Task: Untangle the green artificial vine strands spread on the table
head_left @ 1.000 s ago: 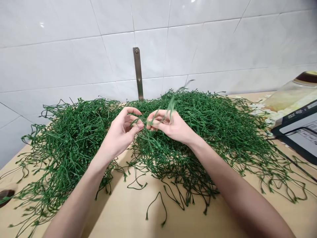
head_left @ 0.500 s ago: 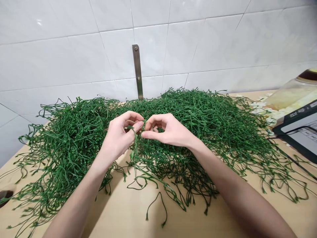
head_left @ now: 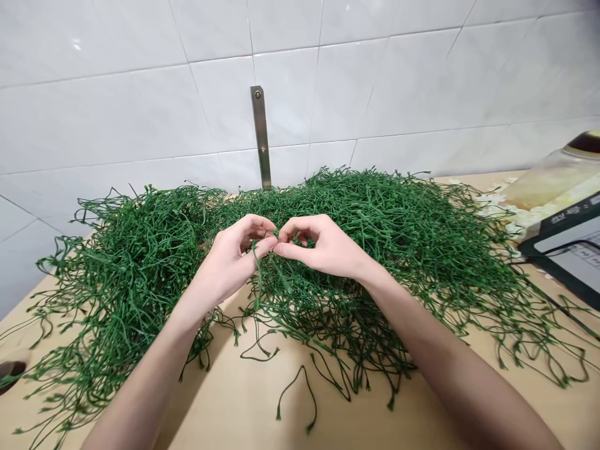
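Observation:
My left hand [head_left: 237, 250] pinches thin green plastic stems [head_left: 256, 265] between thumb and fingers, and some of them hang down below the thumb. My right hand [head_left: 323, 245] meets it fingertip to fingertip, its thumb and index finger closed on the same stems. What lies right between the fingertips is mostly hidden. Under and behind both hands spreads a large tangled heap of green artificial stems [head_left: 375, 212], with small tufted ends. One loose bent stem [head_left: 300, 375] lies nearer to me on the wooden table [head_left: 244, 406].
A metal strip [head_left: 260, 137] is bolted to the white tiled wall [head_left: 117, 119]. At the right stand a clear jar [head_left: 544, 178] with a dark lid, white petals [head_left: 504, 209] and a dark-framed panel [head_left: 576, 244] with a cable. A dark round hole [head_left: 12, 375] shows at the left.
My fingertips have come closer together and now touch, the left hand having shifted slightly right. The hanging stems have moved a little between my hands.

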A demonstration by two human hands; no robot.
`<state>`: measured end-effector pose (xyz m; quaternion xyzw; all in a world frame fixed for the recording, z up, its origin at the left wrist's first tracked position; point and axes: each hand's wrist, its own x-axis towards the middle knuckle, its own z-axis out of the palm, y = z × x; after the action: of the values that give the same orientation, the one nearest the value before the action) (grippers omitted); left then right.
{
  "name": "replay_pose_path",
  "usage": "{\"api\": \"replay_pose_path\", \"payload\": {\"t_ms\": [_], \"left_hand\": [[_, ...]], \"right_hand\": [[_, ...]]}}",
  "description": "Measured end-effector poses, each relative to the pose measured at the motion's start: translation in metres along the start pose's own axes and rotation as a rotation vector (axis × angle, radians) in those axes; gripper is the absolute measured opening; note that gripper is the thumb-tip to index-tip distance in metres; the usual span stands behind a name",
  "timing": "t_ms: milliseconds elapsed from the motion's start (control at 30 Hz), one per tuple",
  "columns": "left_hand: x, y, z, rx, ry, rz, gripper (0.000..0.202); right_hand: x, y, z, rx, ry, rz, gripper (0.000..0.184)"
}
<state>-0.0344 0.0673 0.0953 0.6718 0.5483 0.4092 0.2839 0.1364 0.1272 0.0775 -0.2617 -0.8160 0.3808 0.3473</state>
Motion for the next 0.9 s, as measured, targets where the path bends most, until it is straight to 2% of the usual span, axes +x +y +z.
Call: {"api": "replay_pose_path", "payload": {"t_ms": [133,267,433,567,733,833,900], "left_hand": [[-0.002,0.000,-0.002,0.092,-0.043,0.038,0.007],[-0.003,0.001,-0.003,0.214,-0.082,0.046,0.010],[-0.002,-0.003,-0.003,0.346,-0.045,0.025,0.015],[-0.002,-0.004,-0.004,0.510,-0.003,0.147,0.015],[-0.006,0.002,-0.003,0.674,0.039,0.324,0.017],[-0.007,0.004,-0.002,0.708,0.044,0.369,0.017],[-0.007,0.006,-0.002,0.671,0.028,0.361,0.018]], "right_hand": [[0.001,0.003,-0.004,0.024,-0.048,-0.004,0.011],[0.000,0.003,-0.004,0.001,-0.070,-0.024,0.010],[-0.001,0.002,-0.002,-0.087,-0.019,-0.052,0.011],[-0.001,0.000,-0.003,-0.113,0.012,-0.067,0.011],[-0.002,-0.001,0.000,-0.142,-0.030,-0.011,0.014],[-0.001,0.001,0.004,-0.170,-0.016,-0.045,0.015],[0.000,0.003,0.006,-0.113,0.010,-0.063,0.016]]}}
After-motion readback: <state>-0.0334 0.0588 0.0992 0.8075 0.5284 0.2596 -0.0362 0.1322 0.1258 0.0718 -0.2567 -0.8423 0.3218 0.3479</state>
